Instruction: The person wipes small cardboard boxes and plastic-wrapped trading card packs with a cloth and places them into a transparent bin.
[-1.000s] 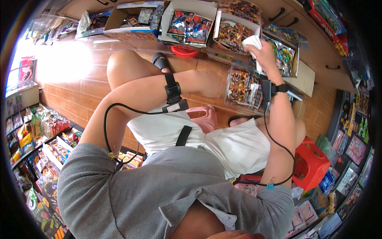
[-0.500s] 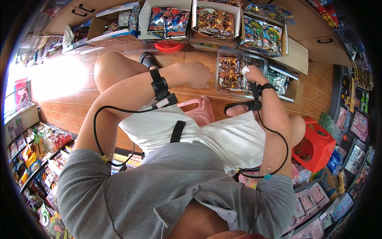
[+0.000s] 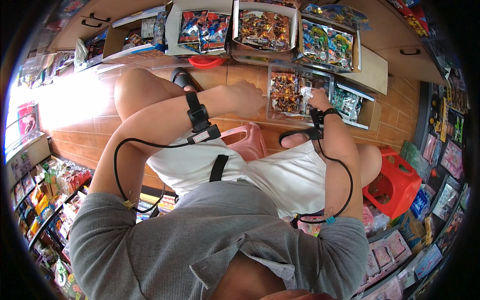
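Note:
My right hand (image 3: 319,100) reaches down over a clear plastic tub (image 3: 270,102), its fingers closed on a small crumpled white piece (image 3: 306,93) that looks like tissue or cloth. Under it in the tub lie printed packets (image 3: 286,92) in orange and brown. My left hand (image 3: 244,99) hovers by the tub's left edge with its fingers curled in. Its palm side is hidden, so I cannot tell whether it holds anything. Both wrists wear black straps with cabled devices.
Open boxes of foil packets (image 3: 265,27) line the far side, before cabinets. Right of the tub sits a carton of green packets (image 3: 346,104). A pink plastic stool (image 3: 252,140) stands between my legs, a red one (image 3: 395,185) at right. Loaded shelves flank both sides.
My right hand has shifted slightly lower and toward the middle of the tub with the white piece. The whole view has slid a little left. My left hand comes slightly nearer the tub's edge.

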The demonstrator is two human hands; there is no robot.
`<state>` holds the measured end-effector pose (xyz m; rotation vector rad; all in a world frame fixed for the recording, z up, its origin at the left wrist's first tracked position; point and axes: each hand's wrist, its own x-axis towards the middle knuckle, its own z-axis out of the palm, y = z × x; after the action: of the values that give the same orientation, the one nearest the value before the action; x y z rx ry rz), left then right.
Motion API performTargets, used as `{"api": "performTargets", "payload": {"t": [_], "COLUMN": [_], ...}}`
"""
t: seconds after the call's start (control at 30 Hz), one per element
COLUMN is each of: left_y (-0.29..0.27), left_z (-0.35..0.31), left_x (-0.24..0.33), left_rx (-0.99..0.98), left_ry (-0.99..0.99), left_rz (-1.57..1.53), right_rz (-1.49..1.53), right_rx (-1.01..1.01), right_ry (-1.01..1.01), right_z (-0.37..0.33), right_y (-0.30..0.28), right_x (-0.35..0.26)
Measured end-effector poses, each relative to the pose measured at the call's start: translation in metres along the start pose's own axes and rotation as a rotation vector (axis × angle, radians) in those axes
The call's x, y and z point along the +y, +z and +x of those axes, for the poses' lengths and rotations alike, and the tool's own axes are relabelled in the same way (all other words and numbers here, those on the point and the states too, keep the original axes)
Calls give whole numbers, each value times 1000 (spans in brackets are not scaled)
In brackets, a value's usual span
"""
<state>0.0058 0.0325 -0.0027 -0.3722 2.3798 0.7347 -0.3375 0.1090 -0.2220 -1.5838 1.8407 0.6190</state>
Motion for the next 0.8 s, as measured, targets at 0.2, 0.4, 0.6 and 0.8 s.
{"api": "performTargets", "payload": {"t": [0.2,0.4,0.6,0.8], "left_y": [-1,4,4,1], "left_z": [-3,-8,-14,-15], "left_x": [-2,-7,-3,5], "left_rx": [9,48,94,272], "left_ry": [3,12,16,-12], "left_rz": [-3,24,16,-134], "right_rz": [165,85,185,861], "right_rx": [-43,-8,274,218], "right_ry": [-16,-57,-130,-183], "right_z": [8,-22,-76,-154], "right_y": [6,-28,-97,-156], "right_x": [-13,-43,-47,-77]}}
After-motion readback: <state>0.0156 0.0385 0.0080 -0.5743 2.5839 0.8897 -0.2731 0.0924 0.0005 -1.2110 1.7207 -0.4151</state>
